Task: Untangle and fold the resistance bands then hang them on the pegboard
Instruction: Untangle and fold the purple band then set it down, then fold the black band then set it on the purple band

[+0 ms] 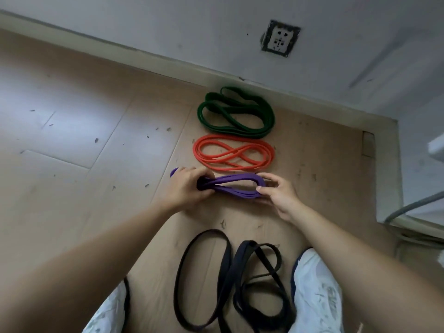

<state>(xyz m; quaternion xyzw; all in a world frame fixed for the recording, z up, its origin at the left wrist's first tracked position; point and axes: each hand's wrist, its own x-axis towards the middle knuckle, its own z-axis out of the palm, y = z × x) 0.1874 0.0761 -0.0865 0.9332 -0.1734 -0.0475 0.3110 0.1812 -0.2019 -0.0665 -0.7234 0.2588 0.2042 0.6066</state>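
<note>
- On the wooden floor (72, 140), a looped purple rubber resistance band (236, 186) was gripped at either end by the left hand (189, 186) and right hand (278, 195).
- Its folding was judged nearly done; the tangled black rubber bands (228, 280) would be called for next.

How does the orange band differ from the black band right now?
The orange band is coiled into a tidy figure-eight; the black band sprawls in loose, uneven loops. The orange band is thin and cord-like; the black band looks wider and flatter. The orange band lies next to the green band; the black band lies by the shoes. Both rest on the floor, untouched.
</note>
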